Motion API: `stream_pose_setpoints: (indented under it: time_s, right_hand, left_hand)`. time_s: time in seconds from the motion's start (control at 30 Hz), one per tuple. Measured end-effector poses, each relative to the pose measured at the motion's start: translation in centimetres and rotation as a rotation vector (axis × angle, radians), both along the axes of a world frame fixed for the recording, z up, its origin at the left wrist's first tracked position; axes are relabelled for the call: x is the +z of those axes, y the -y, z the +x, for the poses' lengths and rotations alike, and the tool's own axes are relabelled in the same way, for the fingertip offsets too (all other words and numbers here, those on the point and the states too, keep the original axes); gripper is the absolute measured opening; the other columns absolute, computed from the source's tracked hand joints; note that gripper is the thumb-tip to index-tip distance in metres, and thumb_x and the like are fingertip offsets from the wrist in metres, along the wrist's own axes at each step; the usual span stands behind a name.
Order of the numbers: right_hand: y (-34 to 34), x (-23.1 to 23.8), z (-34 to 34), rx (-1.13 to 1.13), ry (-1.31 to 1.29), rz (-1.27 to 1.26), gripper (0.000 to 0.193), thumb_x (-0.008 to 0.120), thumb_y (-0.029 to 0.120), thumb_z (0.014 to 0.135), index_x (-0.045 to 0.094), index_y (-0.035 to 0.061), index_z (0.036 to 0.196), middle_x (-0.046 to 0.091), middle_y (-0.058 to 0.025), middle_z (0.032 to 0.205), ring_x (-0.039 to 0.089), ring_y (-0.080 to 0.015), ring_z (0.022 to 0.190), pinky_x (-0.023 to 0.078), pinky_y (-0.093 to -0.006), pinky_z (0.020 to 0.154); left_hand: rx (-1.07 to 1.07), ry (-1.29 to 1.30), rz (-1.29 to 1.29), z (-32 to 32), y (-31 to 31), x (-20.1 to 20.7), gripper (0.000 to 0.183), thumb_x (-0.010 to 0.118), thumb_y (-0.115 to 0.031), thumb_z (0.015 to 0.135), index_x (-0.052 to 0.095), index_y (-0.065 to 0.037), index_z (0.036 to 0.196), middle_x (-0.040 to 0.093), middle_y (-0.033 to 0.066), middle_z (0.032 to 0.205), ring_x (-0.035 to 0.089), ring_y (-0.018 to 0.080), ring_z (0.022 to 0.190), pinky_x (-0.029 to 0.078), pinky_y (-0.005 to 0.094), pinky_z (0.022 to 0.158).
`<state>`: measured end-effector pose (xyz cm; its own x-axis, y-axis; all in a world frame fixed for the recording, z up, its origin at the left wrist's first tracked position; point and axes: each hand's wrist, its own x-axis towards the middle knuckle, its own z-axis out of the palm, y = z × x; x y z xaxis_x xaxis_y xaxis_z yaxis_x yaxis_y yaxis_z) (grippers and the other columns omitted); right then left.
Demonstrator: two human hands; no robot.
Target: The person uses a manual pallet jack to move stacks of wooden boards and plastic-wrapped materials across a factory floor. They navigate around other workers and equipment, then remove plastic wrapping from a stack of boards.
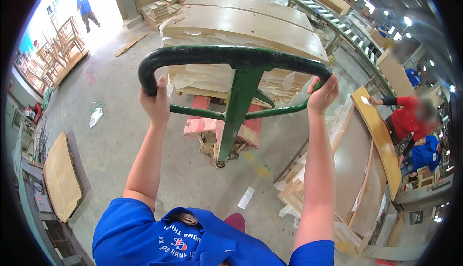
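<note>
My left hand point(154, 103) grips the left end of a green looped pallet-jack handle point(236, 57). At the handle's right end, my right hand point(322, 94) is closed around the bar. Both arms stretch forward from blue sleeves. The handle's green shaft point(236, 121) runs down to a red jack body point(223, 121). A tall stack of curved plywood panels point(246, 25) rests on the jack in front of me.
Wooden panels point(366, 169) lean stacked at my right, where two people in red and blue work. A roller conveyor point(337, 25) runs at the back right. A loose panel point(60, 179) lies at left. Chair frames and a person stand by the bright doorway at upper left.
</note>
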<state>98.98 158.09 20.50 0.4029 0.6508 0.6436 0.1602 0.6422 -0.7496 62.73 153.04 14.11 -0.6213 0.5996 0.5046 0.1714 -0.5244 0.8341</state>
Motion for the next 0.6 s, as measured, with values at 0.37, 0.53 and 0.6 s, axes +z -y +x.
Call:
stream_pose_setpoints:
  time_s: [0.37, 0.53, 0.6]
  right_hand:
    - [-21.5, -0.6, -3.6, 0.372, -0.031, 0.064, 0.044, 0.037, 0.043, 0.095, 0.045, 0.006, 0.072, 0.045, -0.0018, 0.05, 0.041, -0.0076, 0.037, 0.03, -0.0207, 0.035]
    - [-29.7, -0.5, -8.5, 0.463, -0.033, 0.055, 0.044, 0.041, 0.04, 0.094, 0.045, 0.0057, 0.068, 0.043, -0.001, 0.046, 0.041, -0.0077, 0.036, 0.031, -0.0218, 0.035]
    - [-32.9, -0.6, -10.4, 0.439, -0.017, 0.027, 0.044, 0.041, 0.04, 0.094, 0.046, 0.0053, 0.068, 0.043, -0.0017, 0.045, 0.041, -0.0083, 0.036, 0.031, -0.0232, 0.036]
  left_hand:
    - [0.366, -0.092, 0.03, 0.6, -9.3, -0.3, 0.015, 0.06, -0.011, 0.085, 0.05, -0.001, 0.082, 0.05, -0.0017, 0.069, 0.044, 0.0038, 0.061, 0.036, 0.0181, 0.055]
    - [0.54, -0.147, -0.071, -3.3, -15.2, 0.2, 0.017, 0.06, -0.014, 0.085, 0.05, 0.001, 0.084, 0.049, -0.002, 0.068, 0.042, 0.0047, 0.061, 0.035, 0.0206, 0.053]
    - [0.556, -0.234, -0.003, -5.2, -18.3, 0.3, 0.018, 0.06, -0.014, 0.085, 0.05, 0.001, 0.084, 0.049, -0.0017, 0.068, 0.041, 0.0051, 0.061, 0.035, 0.0218, 0.053]
